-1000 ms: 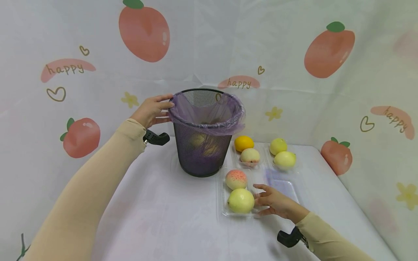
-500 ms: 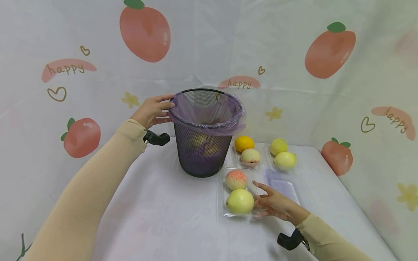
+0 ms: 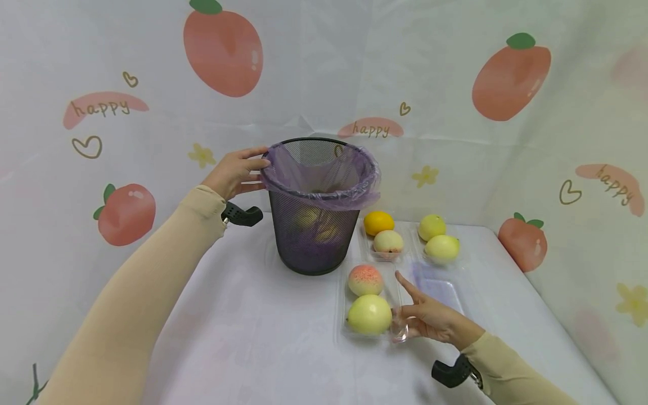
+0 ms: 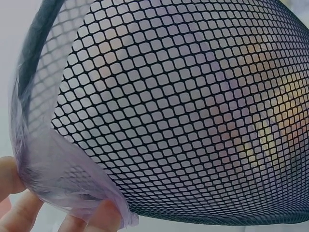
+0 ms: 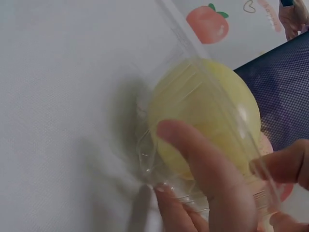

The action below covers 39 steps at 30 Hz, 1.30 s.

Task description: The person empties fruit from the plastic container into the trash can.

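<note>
My left hand (image 3: pixel 234 173) rests its extended fingers on the rim of a black mesh waste bin (image 3: pixel 315 236), against the purple bag (image 3: pixel 324 174) folded over it. Its fingertips (image 4: pixel 105 216) touch the bag from outside in the left wrist view. At lower right, my right hand (image 3: pixel 430 318) grips the near right edge of a clear plastic fruit box (image 3: pixel 400 332), index finger held out. That side of the box is tilted up. Inside lie a pink-speckled peach (image 3: pixel 365 279) and a pale yellow-green fruit (image 3: pixel 369 315), which fills much of the right wrist view.
Behind stand two more clear boxes, one with an orange-yellow fruit (image 3: pixel 378 223) and a pale peach (image 3: pixel 388 243), the other with two yellow-green fruits (image 3: pixel 442 248). A clear box with a purplish patch (image 3: pixel 440 287) lies to the right. Dim yellowish shapes show inside the bin.
My right hand's fingers have closed round the near box's edge, and the box's right side has come up. The fruits in it have shifted slightly left. My left hand stays at the bin.
</note>
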Motion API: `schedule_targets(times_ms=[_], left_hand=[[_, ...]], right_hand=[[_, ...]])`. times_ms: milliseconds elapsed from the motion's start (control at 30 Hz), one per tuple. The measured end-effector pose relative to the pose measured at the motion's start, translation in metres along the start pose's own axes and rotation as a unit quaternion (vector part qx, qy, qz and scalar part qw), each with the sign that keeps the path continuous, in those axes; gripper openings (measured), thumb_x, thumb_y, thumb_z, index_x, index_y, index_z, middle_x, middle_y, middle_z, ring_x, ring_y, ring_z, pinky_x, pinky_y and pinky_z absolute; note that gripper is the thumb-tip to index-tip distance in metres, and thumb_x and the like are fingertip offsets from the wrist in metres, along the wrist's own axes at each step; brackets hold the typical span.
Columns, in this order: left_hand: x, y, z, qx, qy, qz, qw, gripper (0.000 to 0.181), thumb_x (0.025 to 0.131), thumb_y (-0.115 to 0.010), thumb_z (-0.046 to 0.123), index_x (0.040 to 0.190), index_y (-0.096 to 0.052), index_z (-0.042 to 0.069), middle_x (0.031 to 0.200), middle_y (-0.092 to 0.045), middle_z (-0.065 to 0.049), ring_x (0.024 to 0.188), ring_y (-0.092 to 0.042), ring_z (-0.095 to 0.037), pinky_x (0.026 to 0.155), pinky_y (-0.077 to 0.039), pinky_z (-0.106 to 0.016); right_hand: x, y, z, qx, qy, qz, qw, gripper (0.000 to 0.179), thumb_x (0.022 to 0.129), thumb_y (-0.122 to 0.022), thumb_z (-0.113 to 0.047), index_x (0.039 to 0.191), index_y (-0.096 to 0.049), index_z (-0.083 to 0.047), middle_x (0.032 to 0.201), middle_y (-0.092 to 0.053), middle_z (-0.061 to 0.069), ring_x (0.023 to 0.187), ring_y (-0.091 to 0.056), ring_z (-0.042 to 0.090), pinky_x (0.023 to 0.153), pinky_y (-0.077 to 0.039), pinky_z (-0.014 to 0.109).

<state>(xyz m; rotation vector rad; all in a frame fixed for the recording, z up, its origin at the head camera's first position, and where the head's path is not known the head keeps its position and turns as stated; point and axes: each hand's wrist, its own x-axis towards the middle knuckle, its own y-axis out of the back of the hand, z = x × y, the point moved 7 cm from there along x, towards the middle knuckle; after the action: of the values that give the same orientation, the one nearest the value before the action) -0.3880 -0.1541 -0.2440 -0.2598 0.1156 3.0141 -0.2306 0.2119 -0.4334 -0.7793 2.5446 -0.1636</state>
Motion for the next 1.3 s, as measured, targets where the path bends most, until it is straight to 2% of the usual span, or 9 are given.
schedule_targets(times_ms=[100, 200, 500, 667, 800, 867, 1100, 1167, 1300], left_hand=[[0.000, 0.000, 0.000, 0.002, 0.000, 0.001, 1.0000, 0.055, 0.100, -0.055, 0.021, 0.151, -0.036, 0.028, 0.145, -0.041, -0.005, 0.110, -0.055, -0.018, 0.102, -0.049, -0.034], [0.000, 0.000, 0.000, 0.000, 0.000, 0.001, 1.0000, 0.055, 0.100, -0.055, 0.020, 0.151, -0.036, 0.027, 0.146, -0.040, -0.006, 0.110, -0.055, -0.018, 0.103, -0.049, -0.035], [0.001, -0.001, 0.000, 0.004, 0.002, -0.002, 1.0000, 0.056, 0.100, -0.054, 0.020, 0.152, -0.034, 0.028, 0.151, -0.037, -0.007, 0.119, -0.051, -0.022, 0.105, -0.047, -0.036], [0.001, 0.000, 0.000, 0.008, 0.003, -0.002, 1.0000, 0.056, 0.100, -0.054, 0.021, 0.152, -0.034, 0.028, 0.151, -0.037, -0.006, 0.118, -0.052, -0.021, 0.104, -0.048, -0.035], [0.001, -0.001, 0.000, 0.010, 0.004, 0.000, 0.9999, 0.055, 0.100, -0.054, 0.021, 0.151, -0.035, 0.029, 0.151, -0.037, -0.006, 0.118, -0.052, -0.021, 0.102, -0.049, -0.035], [0.002, 0.000, 0.000, 0.006, 0.006, 0.002, 1.0000, 0.055, 0.100, -0.054, 0.021, 0.151, -0.035, 0.029, 0.151, -0.037, -0.006, 0.118, -0.052, -0.021, 0.102, -0.049, -0.035], [0.002, -0.001, 0.000, -0.005, 0.008, -0.001, 1.0000, 0.055, 0.100, -0.054, 0.019, 0.151, -0.035, 0.028, 0.152, -0.036, -0.006, 0.119, -0.051, -0.022, 0.105, -0.047, -0.037], [0.001, -0.001, 0.000, -0.005, 0.007, -0.001, 1.0000, 0.055, 0.100, -0.054, 0.019, 0.152, -0.035, 0.027, 0.151, -0.037, -0.006, 0.118, -0.052, -0.022, 0.105, -0.047, -0.037], [0.001, -0.001, 0.000, -0.002, 0.006, 0.001, 1.0000, 0.055, 0.100, -0.054, 0.020, 0.151, -0.035, 0.027, 0.149, -0.038, -0.006, 0.115, -0.053, -0.020, 0.104, -0.047, -0.036]], right_hand=[[0.000, 0.000, 0.002, 0.009, 0.000, -0.009, 0.9999, 0.100, 0.092, -0.044, 0.008, 0.148, 0.025, -0.037, 0.140, -0.013, 0.050, 0.093, -0.062, 0.022, 0.087, -0.056, 0.049], [0.000, -0.001, 0.003, 0.017, 0.002, -0.021, 0.9996, 0.102, 0.091, -0.044, 0.008, 0.147, 0.026, -0.039, 0.145, 0.001, 0.050, 0.097, -0.062, 0.024, 0.088, -0.056, 0.049], [-0.004, -0.004, 0.000, 0.049, 0.010, -0.053, 0.9973, 0.100, 0.092, -0.042, 0.009, 0.147, 0.026, -0.041, 0.145, 0.008, 0.048, 0.111, -0.058, 0.032, 0.088, -0.056, 0.047], [-0.008, -0.004, -0.006, 0.045, 0.016, -0.060, 0.9970, 0.100, 0.092, -0.042, 0.007, 0.147, 0.024, -0.045, 0.145, 0.015, 0.047, 0.120, -0.051, 0.036, 0.091, -0.054, 0.049], [-0.013, -0.002, -0.010, 0.035, 0.022, -0.056, 0.9976, 0.099, 0.093, -0.041, 0.006, 0.146, 0.021, -0.049, 0.146, 0.015, 0.045, 0.121, -0.051, 0.034, 0.092, -0.054, 0.047], [-0.016, 0.000, -0.014, 0.033, 0.027, -0.053, 0.9977, 0.098, 0.093, -0.041, 0.006, 0.147, 0.019, -0.050, 0.146, 0.012, 0.044, 0.118, -0.053, 0.031, 0.090, -0.056, 0.043], [-0.025, 0.004, -0.029, 0.029, 0.051, -0.060, 0.9964, 0.098, 0.094, -0.041, 0.006, 0.146, 0.016, -0.055, 0.139, -0.019, 0.029, 0.107, -0.062, 0.019, 0.080, -0.059, 0.029], [-0.028, 0.005, -0.036, 0.032, 0.064, -0.066, 0.9953, 0.097, 0.095, -0.040, 0.006, 0.145, 0.016, -0.055, 0.141, -0.016, 0.035, 0.106, -0.062, 0.019, 0.081, -0.059, 0.031], [-0.035, 0.007, -0.047, 0.032, 0.080, -0.071, 0.9938, 0.096, 0.096, -0.037, 0.004, 0.143, 0.018, -0.058, 0.146, 0.012, 0.044, 0.112, -0.060, 0.021, 0.087, -0.057, 0.036]])
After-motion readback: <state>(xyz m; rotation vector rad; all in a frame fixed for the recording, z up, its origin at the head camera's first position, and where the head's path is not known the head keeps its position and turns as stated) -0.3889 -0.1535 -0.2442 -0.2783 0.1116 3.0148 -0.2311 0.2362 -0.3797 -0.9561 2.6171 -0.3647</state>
